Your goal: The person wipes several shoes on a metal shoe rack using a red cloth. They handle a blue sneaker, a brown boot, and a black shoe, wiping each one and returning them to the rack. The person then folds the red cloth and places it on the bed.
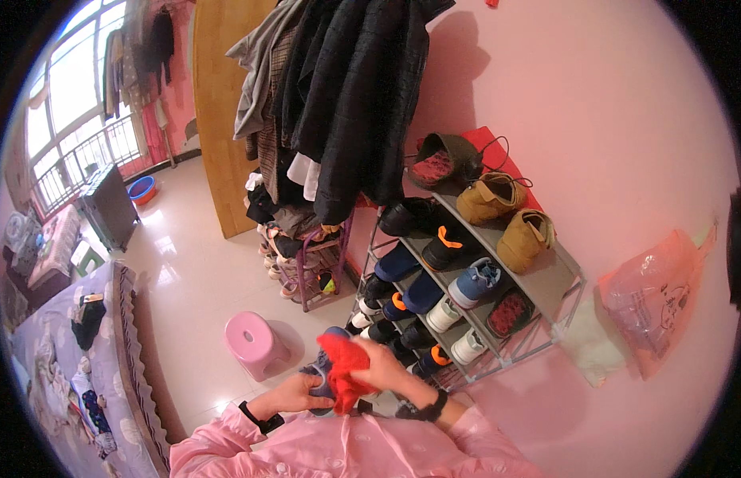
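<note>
Just in front of my pink top, my left hand [294, 392] grips a dark blue-grey shoe [320, 375] near its opening. My right hand [385, 369] holds a bunched red cloth [347, 370] against the shoe's near side; the cloth covers part of the shoe. Right of my hands stands a tiered shoe rack [552, 293]. On its top shelf are tan suede shoes [490, 197] and a dark shoe with a red patterned insole [437, 160]. A blue sneaker [475, 282] and white shoes [445, 315] sit on lower shelves.
A pink plastic stool [254, 346] stands on the tiled floor to the left. Dark coats [370, 107] hang above a purple-framed rack [304, 269]. A bed [122, 370] with clothes lies at far left. Plastic bags [651, 305] hang on the right wall. A wooden door [212, 137] stands behind.
</note>
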A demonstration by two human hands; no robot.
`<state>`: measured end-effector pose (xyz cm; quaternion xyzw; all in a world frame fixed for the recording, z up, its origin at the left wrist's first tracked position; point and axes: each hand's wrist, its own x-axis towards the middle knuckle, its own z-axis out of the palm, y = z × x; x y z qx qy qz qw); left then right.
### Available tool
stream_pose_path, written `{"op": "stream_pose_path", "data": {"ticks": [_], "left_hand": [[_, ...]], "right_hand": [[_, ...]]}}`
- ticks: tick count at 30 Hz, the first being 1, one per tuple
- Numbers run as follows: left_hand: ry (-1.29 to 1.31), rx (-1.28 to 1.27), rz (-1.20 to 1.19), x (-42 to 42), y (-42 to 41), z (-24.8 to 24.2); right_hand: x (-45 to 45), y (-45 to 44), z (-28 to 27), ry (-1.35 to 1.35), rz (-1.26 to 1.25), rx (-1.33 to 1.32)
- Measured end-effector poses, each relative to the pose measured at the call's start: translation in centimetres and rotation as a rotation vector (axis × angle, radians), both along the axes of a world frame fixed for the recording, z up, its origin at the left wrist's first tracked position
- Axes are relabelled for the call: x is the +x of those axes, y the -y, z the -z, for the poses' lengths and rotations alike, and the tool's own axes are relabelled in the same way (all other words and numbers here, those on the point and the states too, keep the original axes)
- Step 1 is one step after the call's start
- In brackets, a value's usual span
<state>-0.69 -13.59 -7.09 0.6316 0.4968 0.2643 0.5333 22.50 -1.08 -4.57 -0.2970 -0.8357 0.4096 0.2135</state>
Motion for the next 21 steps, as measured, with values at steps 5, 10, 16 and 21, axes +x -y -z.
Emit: {"op": "stream_pose_path", "data": {"ticks": [5,10,16,21], "left_hand": [[-0.024,0.008,0.118,0.5,0.2,-1.5],[0.098,-0.043,0.029,0.2,2.2,-1.2],[0.039,-0.105,-0.217,0.5,2.5,0.8],[0.584,-0.114,-0.458,2.7,0.7,0.6]], "right_hand": [[-2.6,-3.0,0.8,-0.009,-0.073,-0.040],[-2.8,-1.3,2.2,0.061,-0.074,-0.259],[-2.4,0.8,1.6,-0.071,-0.178,-0.309],[-2.6,1.5,-1.8,0.064,-0.161,0.046]]}}
